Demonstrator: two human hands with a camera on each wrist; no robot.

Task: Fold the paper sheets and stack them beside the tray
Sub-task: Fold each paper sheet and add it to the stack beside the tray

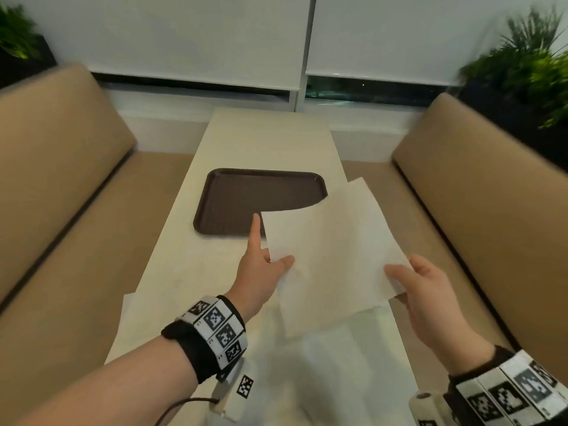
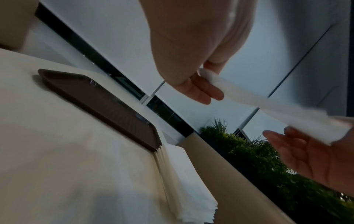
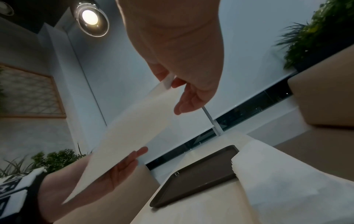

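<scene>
Both hands hold a white paper sheet [image 1: 332,256] in the air, over the near right part of the table. My left hand [image 1: 264,265] grips its left edge, thumb on top, index finger straight out toward the tray. My right hand [image 1: 424,290] pinches the near right corner, thumb above and fingers beneath. The brown tray [image 1: 261,198] lies bare at mid-table. A stack of folded sheets [image 2: 178,174] lies against the tray's right side, also visible in the right wrist view as the stack [image 3: 277,174]. The held sheet [image 3: 134,136] hides most of it from the head view.
The long pale table [image 1: 264,139] runs away from me between two tan benches [image 1: 61,179] [image 1: 491,195]. More white sheets [image 1: 322,364] lie flat on the near end of the table. Plants [image 1: 528,63] stand behind the benches, and window blinds close the far end.
</scene>
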